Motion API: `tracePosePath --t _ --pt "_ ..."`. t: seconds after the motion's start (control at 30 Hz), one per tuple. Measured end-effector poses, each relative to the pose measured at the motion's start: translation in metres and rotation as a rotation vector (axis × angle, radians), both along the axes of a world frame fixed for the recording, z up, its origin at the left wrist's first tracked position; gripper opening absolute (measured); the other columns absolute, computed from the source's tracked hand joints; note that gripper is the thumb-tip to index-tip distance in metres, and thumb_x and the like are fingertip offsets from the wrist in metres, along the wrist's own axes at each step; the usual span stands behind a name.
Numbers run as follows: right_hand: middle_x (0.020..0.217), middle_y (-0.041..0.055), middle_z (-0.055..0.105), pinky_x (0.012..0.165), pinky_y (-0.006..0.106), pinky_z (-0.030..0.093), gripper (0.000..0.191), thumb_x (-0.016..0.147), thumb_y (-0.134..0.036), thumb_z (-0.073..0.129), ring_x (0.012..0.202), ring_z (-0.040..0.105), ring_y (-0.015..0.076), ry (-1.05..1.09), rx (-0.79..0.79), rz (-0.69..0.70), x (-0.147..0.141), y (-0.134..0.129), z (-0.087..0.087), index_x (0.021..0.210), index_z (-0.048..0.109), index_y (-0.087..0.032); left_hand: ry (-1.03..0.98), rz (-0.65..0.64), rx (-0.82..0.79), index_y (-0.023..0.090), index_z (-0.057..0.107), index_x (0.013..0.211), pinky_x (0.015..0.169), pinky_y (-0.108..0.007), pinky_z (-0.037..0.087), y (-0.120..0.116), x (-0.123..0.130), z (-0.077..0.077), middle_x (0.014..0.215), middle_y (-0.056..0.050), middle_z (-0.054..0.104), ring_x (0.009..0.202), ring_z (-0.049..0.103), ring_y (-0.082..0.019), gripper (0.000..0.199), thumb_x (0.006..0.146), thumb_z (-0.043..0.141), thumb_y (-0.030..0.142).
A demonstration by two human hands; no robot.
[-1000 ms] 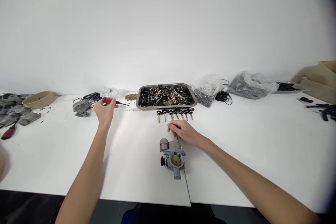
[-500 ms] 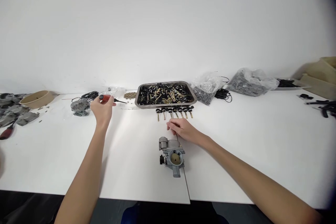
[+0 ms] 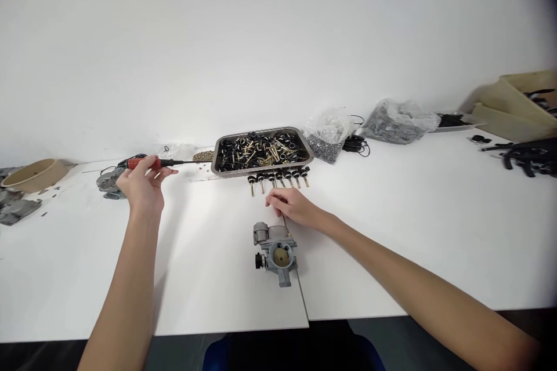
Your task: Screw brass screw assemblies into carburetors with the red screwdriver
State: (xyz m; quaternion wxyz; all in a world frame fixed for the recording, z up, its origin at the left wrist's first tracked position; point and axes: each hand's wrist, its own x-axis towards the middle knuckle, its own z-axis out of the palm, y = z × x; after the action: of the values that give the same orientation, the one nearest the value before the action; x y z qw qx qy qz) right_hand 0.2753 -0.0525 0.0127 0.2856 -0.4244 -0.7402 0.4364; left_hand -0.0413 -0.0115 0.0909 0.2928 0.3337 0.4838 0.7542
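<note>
My left hand (image 3: 144, 188) is raised above the table at left, its fingers closed round a screwdriver (image 3: 143, 163) with a red and black handle. The dark shaft points right, toward the metal tray. My right hand (image 3: 292, 206) rests on the table with its fingers curled; what they hold, if anything, is hidden. Just beyond it lies a row of several brass-stemmed black screws (image 3: 281, 177). Nearer me stands a grey carburetor (image 3: 278, 255) with a black knob on its left side, held by neither hand. A second carburetor (image 3: 108, 183) sits partly behind my left hand.
A metal tray (image 3: 213, 169) full of black and brass parts stands at the back. Small brass pieces (image 3: 202, 156) lie left of it; plastic bags of small parts (image 3: 398, 122) lie right. A beige bowl (image 3: 37, 175) is far left, a beige bin (image 3: 500, 107) far right.
My left hand has turned the screwdriver so its shaft points more level to the right. My right hand stays by the row of screws. The whole view has shifted slightly.
</note>
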Motion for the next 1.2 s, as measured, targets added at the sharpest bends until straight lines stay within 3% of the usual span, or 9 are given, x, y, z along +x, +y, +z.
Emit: tracePosePath --t 0.23,0.57,0.87,1.2 --pt "0.065 0.0000 0.058 0.058 0.025 0.037 0.028 0.092 -0.042 0.051 0.058 0.049 0.0108 0.065 -0.021 -0.020 -0.001 0.000 -0.002 0.088 0.060 -0.015 -0.114 -0.257 -0.180 0.017 0.050 0.064 0.061 -0.032 0.059 0.000 0.018 -0.004 0.067 0.001 0.053 0.052 0.051 -0.009 0.014 0.058 0.063 0.019" --pt "0.103 0.0044 0.055 0.054 0.023 0.040 0.042 0.081 -0.043 0.068 0.055 0.042 0.0041 0.179 -0.024 -0.054 0.001 0.006 -0.009 0.115 0.060 -0.019 -0.069 -0.550 -0.329 0.011 0.059 0.068 0.056 -0.032 0.056 -0.007 0.061 -0.026 0.069 -0.003 0.059 0.052 0.055 -0.011 0.014 0.061 0.067 0.020" --pt "0.103 0.0044 0.057 0.051 0.022 0.038 0.030 0.074 -0.039 0.076 0.052 0.044 0.0026 0.162 0.019 -0.073 -0.001 0.006 -0.008 0.092 0.068 -0.016 -0.082 -0.632 -0.339 0.007 0.062 0.071 0.053 -0.032 0.056 -0.015 0.075 -0.030 0.068 -0.002 0.056 0.049 0.052 -0.010 0.018 0.061 0.072 0.019" --pt "0.085 0.0039 0.064 0.045 0.023 0.043 0.024 0.072 -0.037 0.076 0.048 0.047 0.0054 0.224 -0.020 -0.139 -0.004 0.004 -0.009 0.074 0.066 -0.015 -0.079 -0.629 -0.324 0.006 0.062 0.068 0.052 -0.032 0.057 -0.015 0.074 -0.030 0.071 -0.005 0.061 0.051 0.058 -0.014 0.019 0.060 0.072 0.019"
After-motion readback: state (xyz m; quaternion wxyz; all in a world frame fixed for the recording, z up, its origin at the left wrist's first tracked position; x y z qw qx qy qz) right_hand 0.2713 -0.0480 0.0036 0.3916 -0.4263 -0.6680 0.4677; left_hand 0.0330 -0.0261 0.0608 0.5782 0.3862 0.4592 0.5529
